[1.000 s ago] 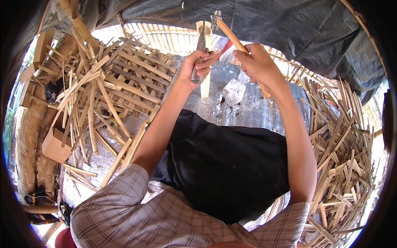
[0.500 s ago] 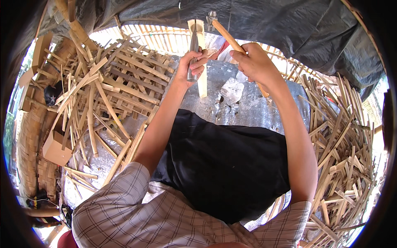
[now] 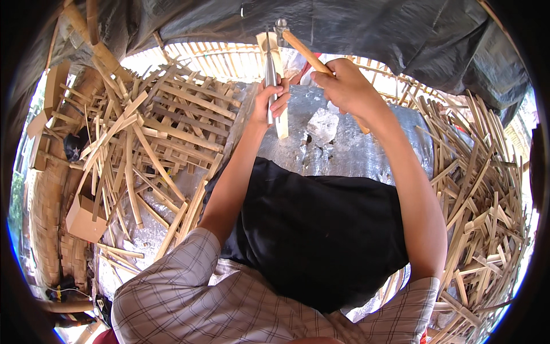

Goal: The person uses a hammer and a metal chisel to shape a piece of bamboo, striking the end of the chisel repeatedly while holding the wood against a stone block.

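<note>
A: What fills the frame, biggest first?

B: A dark tarpaulin arches over the top; below it, heaps of split bamboo strips at the left and more bamboo offcuts at the right, pale, flat and splintery; in the middle a crinkled silvery sheet, and a black cloth lying matt and smooth across the lap at lower centre.

A: And the hands?

B: The left hand is closed around a slim grey metal blade set upright against a pale bamboo slat at upper centre; the right hand is clenched on the wooden handle of a hammer, its small metal head at the very top of the frame, just beside the blade's upper end.

A: Anything different from a moment ago?

B: Both hands sit a little higher in the frame, and the hammer head has closed in on the blade's tip; I'd judge a blow to split the slat is landing or about to.

A: Smaller bits?

B: A crumpled clear plastic scrap on the sheet, just below the hands.
</note>
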Demonstrator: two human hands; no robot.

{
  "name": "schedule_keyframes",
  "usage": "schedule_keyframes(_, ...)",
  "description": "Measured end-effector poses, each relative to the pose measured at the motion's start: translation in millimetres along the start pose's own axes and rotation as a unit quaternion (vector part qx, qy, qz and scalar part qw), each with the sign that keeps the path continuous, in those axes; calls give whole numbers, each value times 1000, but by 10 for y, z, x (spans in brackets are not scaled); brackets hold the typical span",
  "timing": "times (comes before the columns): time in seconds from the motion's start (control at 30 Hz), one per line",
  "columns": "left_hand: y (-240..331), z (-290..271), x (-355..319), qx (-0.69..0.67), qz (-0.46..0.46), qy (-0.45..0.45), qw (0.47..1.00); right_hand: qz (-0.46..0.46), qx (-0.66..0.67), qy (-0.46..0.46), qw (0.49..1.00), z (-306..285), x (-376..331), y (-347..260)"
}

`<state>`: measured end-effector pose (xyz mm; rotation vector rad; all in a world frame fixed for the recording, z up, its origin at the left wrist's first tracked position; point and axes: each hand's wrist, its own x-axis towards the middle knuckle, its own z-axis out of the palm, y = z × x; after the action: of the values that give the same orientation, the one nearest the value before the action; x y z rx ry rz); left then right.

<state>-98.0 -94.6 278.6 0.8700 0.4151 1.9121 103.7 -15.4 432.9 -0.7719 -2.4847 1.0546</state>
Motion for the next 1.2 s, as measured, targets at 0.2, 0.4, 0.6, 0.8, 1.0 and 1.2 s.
schedule_keyframes(0.2, -34, -112, 71, 25, 15, 15, 999, 8, 8, 12, 1000, -100, -161, -33)
schedule_keyframes(0.4, 36, -398, 161, 48, 41, 28, 998, 3, 4, 33, 999, -121, -226, 204)
schedule_keyframes(0.6, 205, -430, 85, 122, 8, 156, 980, 56, 41, 8, 998, -137, -113, 419)
schedule_keyframes(0.8, 116, -340, 46, 237, -10, 307, 922, 111, 68, -24, 991, -114, 48, 529)
schedule_keyframes(1.0, -350, -385, 46, 361, 77, 320, 873, 56, 88, -32, 994, -32, 32, 392)
schedule_keyframes(1.2, -810, -525, 117, 482, 138, 276, 820, 42, 54, -30, 997, -88, -77, 473)
